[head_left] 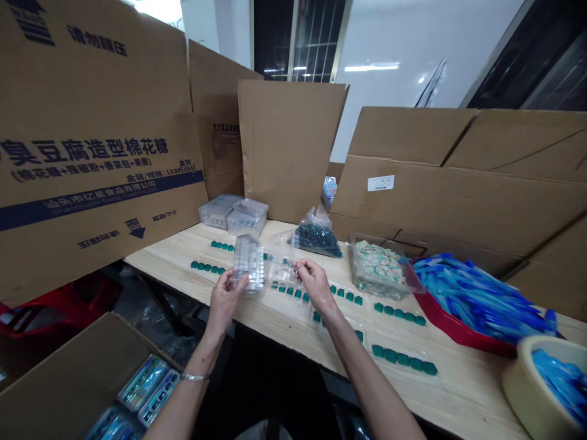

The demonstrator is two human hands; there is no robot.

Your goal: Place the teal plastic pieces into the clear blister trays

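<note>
My left hand (pixel 224 300) is closed around the lower edge of a stack of clear plastic trays (pixel 248 261), tilted up above the wooden table. With a pinch at its corner, my right hand (pixel 314 283) grips a single clear plastic tray (pixel 280 247), thin and see-through, just right of the stack. Below and around both hands, clear trays holding rows of dark green pieces lie on the table; one such row of green pieces (pixel 403 359) is at the right front. Another row of green pieces (pixel 207 267) is left of the stack.
Behind stand clear lidded boxes (pixel 247 217) and a bag of dark green pieces (pixel 317 238). Rightward are a clear tub of pale pieces (pixel 378 266), a red basin (pixel 452 327) of blue packets and a cream bucket (pixel 527 382). Cardboard boxes (pixel 293 146) wall the table (pixel 183 244).
</note>
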